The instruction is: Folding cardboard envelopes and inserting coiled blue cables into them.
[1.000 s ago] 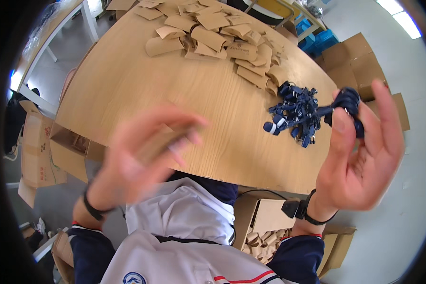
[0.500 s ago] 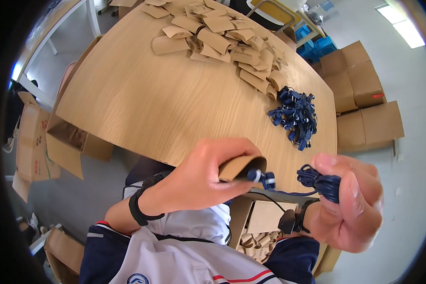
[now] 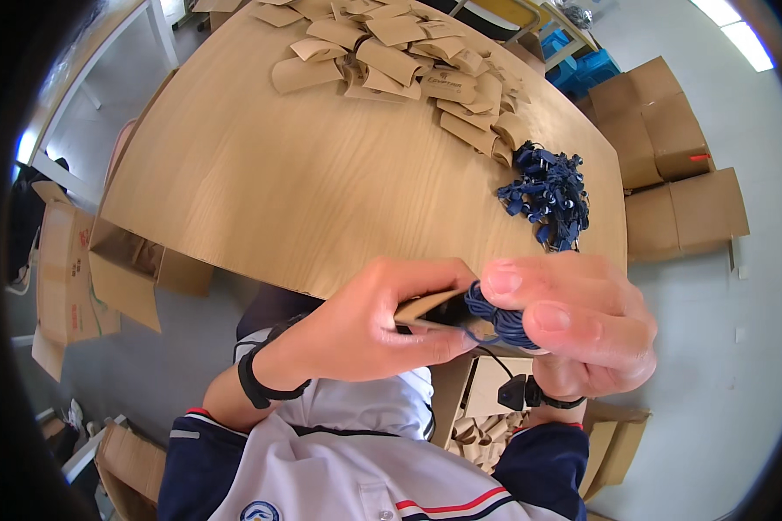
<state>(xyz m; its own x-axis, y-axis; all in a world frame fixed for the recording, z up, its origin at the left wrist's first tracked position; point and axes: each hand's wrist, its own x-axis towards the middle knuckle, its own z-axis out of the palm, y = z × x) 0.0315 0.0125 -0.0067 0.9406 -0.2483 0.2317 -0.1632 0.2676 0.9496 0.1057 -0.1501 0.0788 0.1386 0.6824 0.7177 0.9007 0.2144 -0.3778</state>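
Note:
My left hand [image 3: 356,317] is closed around a small brown cardboard pillow box [image 3: 419,307], whose end gapes toward the right. Pinched in the fingers of my right hand [image 3: 586,317] is a bundle of navy earphones [image 3: 498,319] with a coiled cable. The coil sits right at the box's opening, and the earbuds are out of sight. Beyond my hands on the table [image 3: 304,191], a heap of similar navy earphones [image 3: 547,191] lies at the right. Many brown pillow boxes [image 3: 391,62] are piled at the far side.
Under the table's near edge stands an open carton holding brown pillow boxes [image 3: 478,441]. Another open carton [image 3: 126,278] is at the left. Large cardboard boxes [image 3: 652,130] are stacked against the right wall. Blue plastic stools [image 3: 582,74] stand behind.
My right hand has moved left, bringing the coiled cable up against the box's opening. The earbuds, visible before at that opening, no longer show. My left hand has stayed nearly in place.

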